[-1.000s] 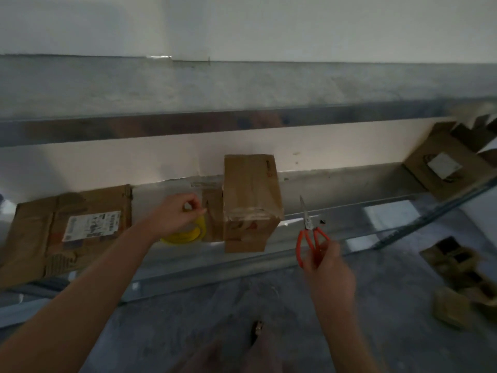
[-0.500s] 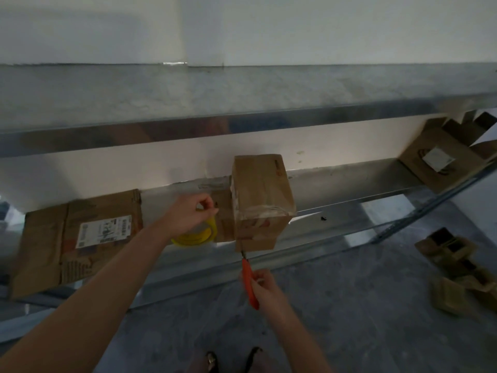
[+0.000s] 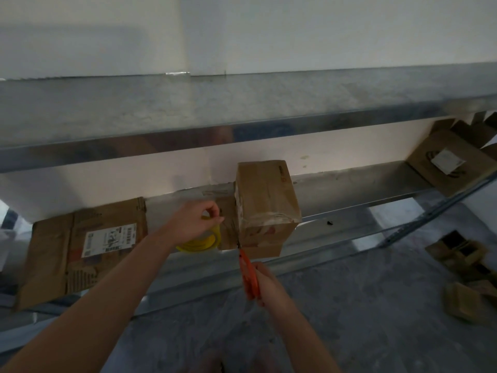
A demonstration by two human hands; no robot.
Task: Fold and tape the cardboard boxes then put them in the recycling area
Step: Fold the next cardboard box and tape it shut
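metal shelf (image 3: 349,188) | taped box (image 3: 266,195) | tape roll (image 3: 201,244) | flattened cardboard (image 3: 80,249)

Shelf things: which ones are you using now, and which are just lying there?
In use: taped box, yellow tape roll in left hand, orange scissors in right hand.
Lying about: flat labelled carton, far-right carton, cardboard pieces on the floor.

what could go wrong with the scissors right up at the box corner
1. The scissors tip sits at a bottom corner of the box, so the cut may nick cardboard rather than tape.
2. The left hand holding the yellow tape roll is close beside the blades; a slip might catch a finger.
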